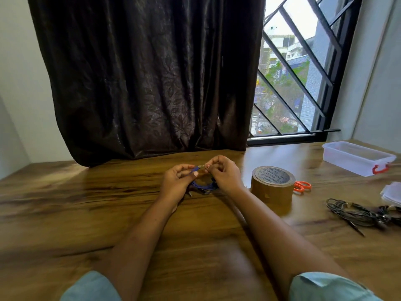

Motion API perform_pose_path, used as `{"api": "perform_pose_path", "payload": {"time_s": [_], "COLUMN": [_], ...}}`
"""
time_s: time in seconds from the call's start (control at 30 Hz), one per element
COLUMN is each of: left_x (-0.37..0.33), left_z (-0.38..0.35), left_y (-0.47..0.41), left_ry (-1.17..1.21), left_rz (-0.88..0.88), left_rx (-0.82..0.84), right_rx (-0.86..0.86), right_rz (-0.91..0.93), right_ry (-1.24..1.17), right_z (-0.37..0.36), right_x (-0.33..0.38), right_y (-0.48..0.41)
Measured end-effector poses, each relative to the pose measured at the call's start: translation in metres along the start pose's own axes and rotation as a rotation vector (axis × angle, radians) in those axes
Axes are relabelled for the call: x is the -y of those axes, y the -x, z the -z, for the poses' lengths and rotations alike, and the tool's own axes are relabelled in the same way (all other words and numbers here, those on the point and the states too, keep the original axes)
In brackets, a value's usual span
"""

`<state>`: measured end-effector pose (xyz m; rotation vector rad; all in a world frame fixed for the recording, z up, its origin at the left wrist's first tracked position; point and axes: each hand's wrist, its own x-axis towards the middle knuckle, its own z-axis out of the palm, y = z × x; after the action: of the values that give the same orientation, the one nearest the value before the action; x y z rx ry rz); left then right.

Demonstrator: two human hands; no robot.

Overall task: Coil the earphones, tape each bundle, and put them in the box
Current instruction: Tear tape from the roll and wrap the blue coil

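Observation:
A coil of blue earphones (pixel 202 186) is held just above the wooden table (pixel 86 203) at its middle. My left hand (pixel 176 183) grips the coil's left side. My right hand (pixel 225 173) pinches its top, where a small piece of brown tape seems to sit between the fingers. A plug end hangs below the coil. A roll of brown tape (pixel 272 187) stands just right of my right hand. The clear plastic box (pixel 358 158) with a red latch sits open at the far right. A tangle of black earphones (pixel 360 213) lies at the right.
Orange-handled scissors (pixel 301 185) lie behind the tape roll. A white stack, perhaps the box lid or paper (pixel 392 194), sits at the right edge. A dark curtain (pixel 141 83) and a barred window (pixel 299 72) back the table.

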<state>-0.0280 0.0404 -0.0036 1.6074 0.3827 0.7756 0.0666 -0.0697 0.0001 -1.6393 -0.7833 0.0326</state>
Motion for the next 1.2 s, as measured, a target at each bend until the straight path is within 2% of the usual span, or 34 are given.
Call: {"api": "perform_pose_path", "payload": {"time_s": [0.17,0.33,0.43,0.63,0.77,0.9,1.2], "left_x": [0.001,-0.006,-0.009,-0.019,-0.024,-0.027,-0.026], "left_z": [-0.004,-0.017,-0.028,-0.072,-0.118,-0.165,-0.2], "left_y": [0.007,0.016,0.031,0.081,0.11,0.136,0.138], "left_ry": [-0.07,-0.056,-0.096,-0.075,-0.043,-0.119,-0.431], "left_rz": [0.046,0.056,0.033,-0.053,0.023,0.049,-0.053], "left_rx": [0.011,0.063,0.098,0.215,0.317,0.291,0.174], "right_rx": [-0.08,-0.137,-0.184,-0.328,-0.408,-0.461,-0.372], "right_rz": [-0.064,-0.058,-0.077,-0.072,-0.162,-0.21,-0.191], "right_ry": [-0.066,0.099,0.088,0.211,0.272,0.37,0.601], "right_z": [0.0,0.009,0.028,0.094,0.15,0.187,0.192], "right_x": [-0.001,0.006,0.015,0.014,0.011,0.007,-0.005], "right_y": [0.02,0.053,0.085,0.135,0.158,0.168,0.161]}}
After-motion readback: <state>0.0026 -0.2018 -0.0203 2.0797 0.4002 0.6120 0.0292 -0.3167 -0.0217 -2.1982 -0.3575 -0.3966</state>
